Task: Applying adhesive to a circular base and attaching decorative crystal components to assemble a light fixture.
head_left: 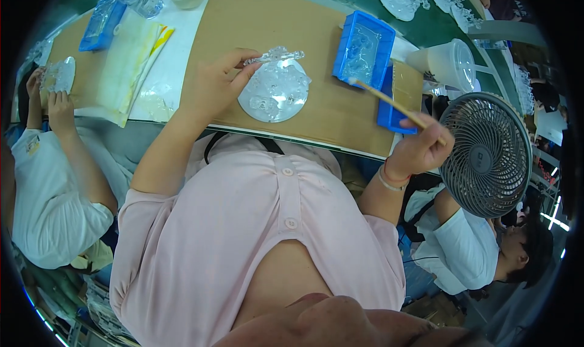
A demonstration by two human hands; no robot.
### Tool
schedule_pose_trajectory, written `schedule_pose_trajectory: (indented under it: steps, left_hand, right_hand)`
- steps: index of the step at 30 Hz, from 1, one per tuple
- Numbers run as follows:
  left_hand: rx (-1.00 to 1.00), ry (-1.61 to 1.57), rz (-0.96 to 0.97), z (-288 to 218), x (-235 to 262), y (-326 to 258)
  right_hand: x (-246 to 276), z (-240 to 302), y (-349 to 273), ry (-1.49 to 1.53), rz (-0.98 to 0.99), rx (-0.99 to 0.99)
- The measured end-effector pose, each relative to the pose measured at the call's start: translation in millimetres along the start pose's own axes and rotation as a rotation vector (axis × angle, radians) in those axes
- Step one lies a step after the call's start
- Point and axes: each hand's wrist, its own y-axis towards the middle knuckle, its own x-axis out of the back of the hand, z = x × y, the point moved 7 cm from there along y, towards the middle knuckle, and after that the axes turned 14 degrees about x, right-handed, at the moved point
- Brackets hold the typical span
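My left hand pinches the end of a small clear plastic piece with thumb and fingers. That piece lies over the far edge of a round, clear, bumpy plastic disc, which rests on a brown cardboard sheet. Off to the right, my right hand is closed round a thin wooden stick. The stick slants toward a blue tray, its pale tip at the tray's near edge. Inside the tray are clear plastic parts.
A second blue tray and a translucent tub stand at the right, near a grey fan. Yellowish cloths or bags lie left. Co-workers sit on both sides; the left one's hands are at another clear part.
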Motion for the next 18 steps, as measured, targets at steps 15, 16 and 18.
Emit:
schedule_pose_trajectory:
  steps: [15,16,18]
  left_hand:
    - [-0.22,-0.002,-0.191,-18,-5,-24]
    - [-0.232,0.001,-0.194,-19,-5,-24]
    - [-0.243,0.004,-0.197,-18,-5,-24]
  right_hand:
    - [-89,53,-52,0.01,0.663,0.287]
    - [-91,52,-54,0.027,0.659,0.286]
    - [-92,53,-55,0.044,0.657,0.285]
